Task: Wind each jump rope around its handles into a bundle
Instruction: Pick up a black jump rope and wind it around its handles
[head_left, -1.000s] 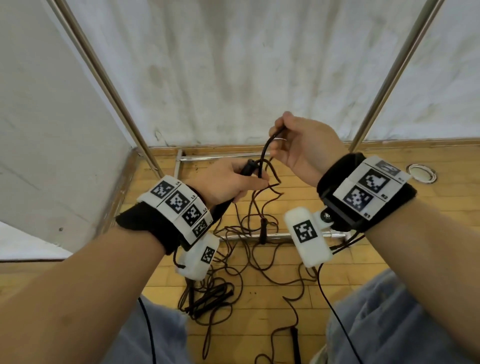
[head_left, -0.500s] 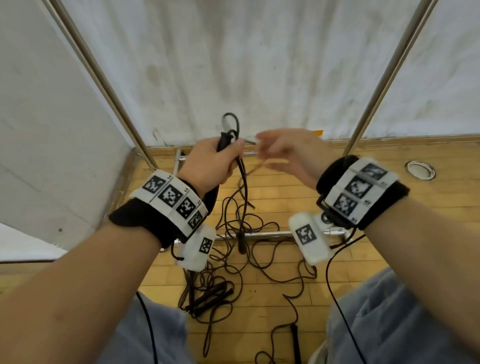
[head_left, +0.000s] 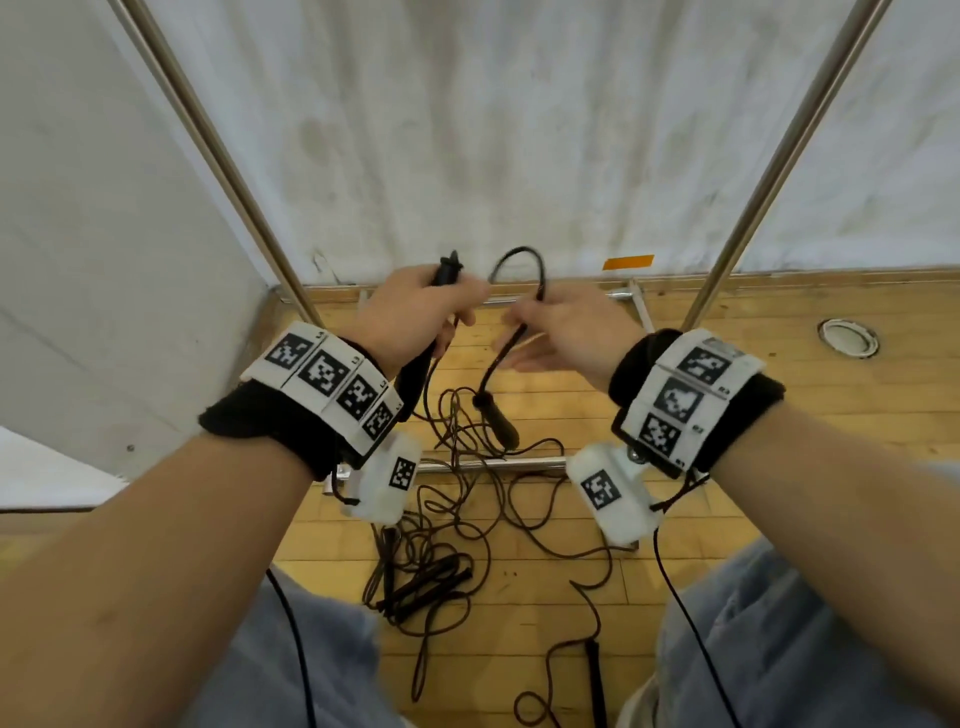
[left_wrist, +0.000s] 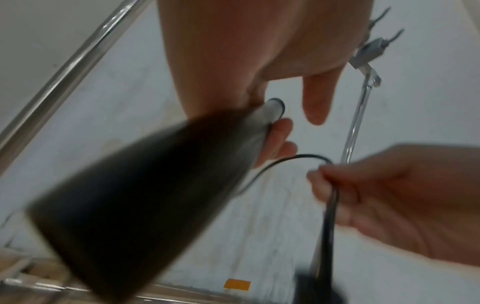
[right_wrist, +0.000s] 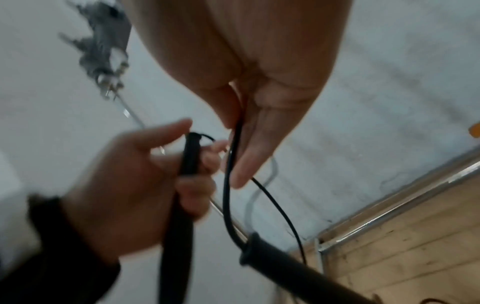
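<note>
Black upright handle (head_left: 448, 275) sits gripped in the left hand (head_left: 415, 317); just right of it, the right hand (head_left: 566, 327) pinches the cord (head_left: 519, 257), second handle (head_left: 496, 421) dangling below, nearer.

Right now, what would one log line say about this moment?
left hand: grips rope handle | right hand: pinches cord | second handle: dangling | other ropes: loose on floor | winding: not begun
</note>
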